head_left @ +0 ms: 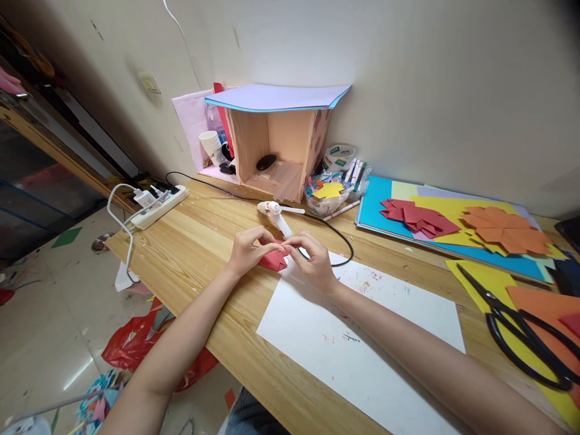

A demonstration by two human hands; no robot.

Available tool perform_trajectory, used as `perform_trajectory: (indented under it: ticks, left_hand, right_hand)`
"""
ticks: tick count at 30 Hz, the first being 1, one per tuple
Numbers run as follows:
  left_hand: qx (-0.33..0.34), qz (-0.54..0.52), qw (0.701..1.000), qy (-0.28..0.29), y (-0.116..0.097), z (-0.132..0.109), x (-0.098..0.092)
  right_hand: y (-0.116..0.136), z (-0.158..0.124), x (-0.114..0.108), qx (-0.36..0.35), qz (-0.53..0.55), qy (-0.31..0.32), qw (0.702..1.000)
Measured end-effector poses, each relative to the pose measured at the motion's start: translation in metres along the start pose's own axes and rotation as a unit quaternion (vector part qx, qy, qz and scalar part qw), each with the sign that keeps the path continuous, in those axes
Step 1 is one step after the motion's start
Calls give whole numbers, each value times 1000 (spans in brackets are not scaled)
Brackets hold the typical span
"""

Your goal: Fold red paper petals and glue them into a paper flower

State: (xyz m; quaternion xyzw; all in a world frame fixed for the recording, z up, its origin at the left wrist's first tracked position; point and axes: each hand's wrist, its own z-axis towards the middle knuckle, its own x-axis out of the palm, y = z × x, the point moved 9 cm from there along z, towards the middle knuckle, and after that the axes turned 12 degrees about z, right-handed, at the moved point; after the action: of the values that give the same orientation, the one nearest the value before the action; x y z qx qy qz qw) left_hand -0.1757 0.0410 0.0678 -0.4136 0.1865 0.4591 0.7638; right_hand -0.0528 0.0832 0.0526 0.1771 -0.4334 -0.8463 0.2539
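Observation:
A folded piece of red paper [273, 261] is pinched between my two hands, low over the table at the top left corner of a white sheet [312, 338]. My left hand [251, 249] grips its left side, thumb and fingers pressed together. From the right, my right hand [312, 258] pinches the upper edge, its fingertips meeting the left ones. The fingers hide part of the paper. Just behind the hands lies a white glue gun [274, 210], its black cord [348, 238] curving round to the right.
A cardboard box [272, 145] with a lilac paper top stands against the wall. Black-handled scissors [516, 323] lie at right, below folded red paper pieces [417, 217] and an orange paper flower [507, 229]. A power strip [159, 207] sits at the left edge. A tub of scraps [328, 193] holds colourful paper.

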Motion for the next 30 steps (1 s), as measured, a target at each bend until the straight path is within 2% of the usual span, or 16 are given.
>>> perform_trajectory:
  ticks: [16,27,30]
  left_hand:
    - [-54,-41,995,68,8,1,11]
    - [-59,-38,994,88,7,2,14]
    - [-53,-42,995,79,5,3,12]
  right_hand:
    - [6,-3,3,-35,-40,5,999]
    - [6,-3,-1,-27,-37,-8,999]
    - [3,-2,-3,-18,-32,-20,999]
